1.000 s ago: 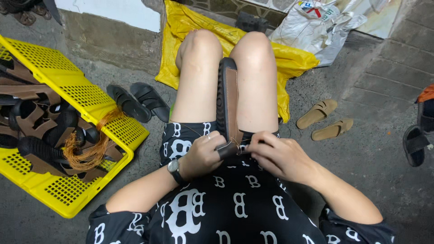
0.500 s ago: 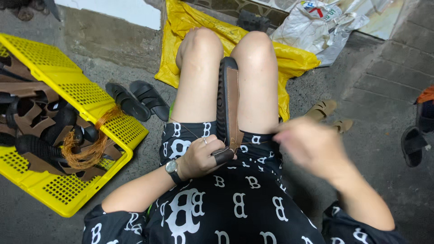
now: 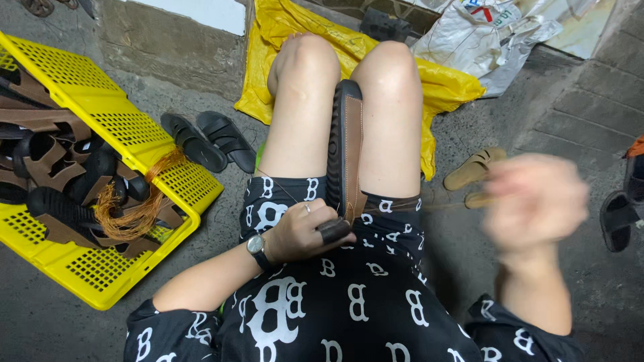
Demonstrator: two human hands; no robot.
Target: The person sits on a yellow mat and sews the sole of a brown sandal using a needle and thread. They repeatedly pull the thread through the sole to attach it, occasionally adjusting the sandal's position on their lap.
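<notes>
Seated person seen from above, read left to right. At far left, a yellow perforated plastic crate (image 3: 100,268) lies on the grey concrete floor (image 3: 60,328), holding brown-and-black sandal parts (image 3: 47,167) and a loose coil of orange-brown thread (image 3: 134,214) that spills over its inner edge. Just beside the crate, a pair of black rubber slide sandals (image 3: 208,141) rests on the floor. The left hand (image 3: 302,231), with a wristwatch (image 3: 255,245) and a ring, is closed around the near end of a brown leather sandal with a black ridged sole (image 3: 347,147); a dark cap covers the thumb tip, which presses against the sandal's heel end. The sandal stands on edge, clamped between the two bare knees, its length running away from the body. Beneath the legs lies a crumpled yellow plastic sheet (image 3: 449,87), with a white plastic sack (image 3: 483,40) beyond it. A pair of tan flat sandals (image 3: 469,171) sits on the floor right of the knees. The right hand (image 3: 533,198) is raised well apart from the sandal and heavily blurred, so it cannot be told whether it is curled or what it holds; a thin thread (image 3: 443,206) stretches from the sandal towards it.
</notes>
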